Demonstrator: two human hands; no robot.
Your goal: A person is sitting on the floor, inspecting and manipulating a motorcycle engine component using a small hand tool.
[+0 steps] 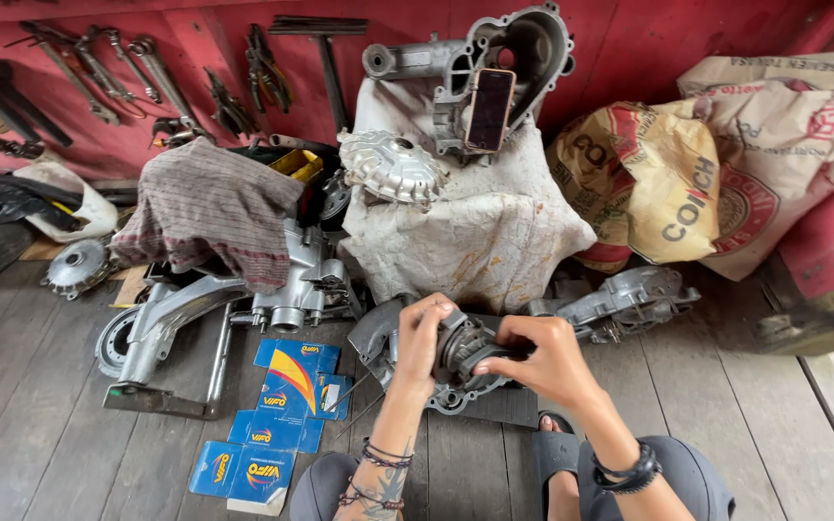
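My left hand (420,340) and my right hand (541,355) both grip a round dark metal engine part (462,349) held between them. It sits over a grey aluminium engine case (383,338) lying on the wooden floor (726,425). My left fingers curl over the part's left rim, my right fingers pinch its right side. Beaded bracelets circle both wrists. My knees show at the bottom edge.
Several blue and white small boxes (277,420) lie left of my hands. A grey engine block (282,289) under a striped cloth (207,207) stands further left. A white cloth-covered stand (465,222) carries a finned disc (393,169), a casing and a phone (489,108). Sacks (687,183) sit right; tools hang on the red wall.
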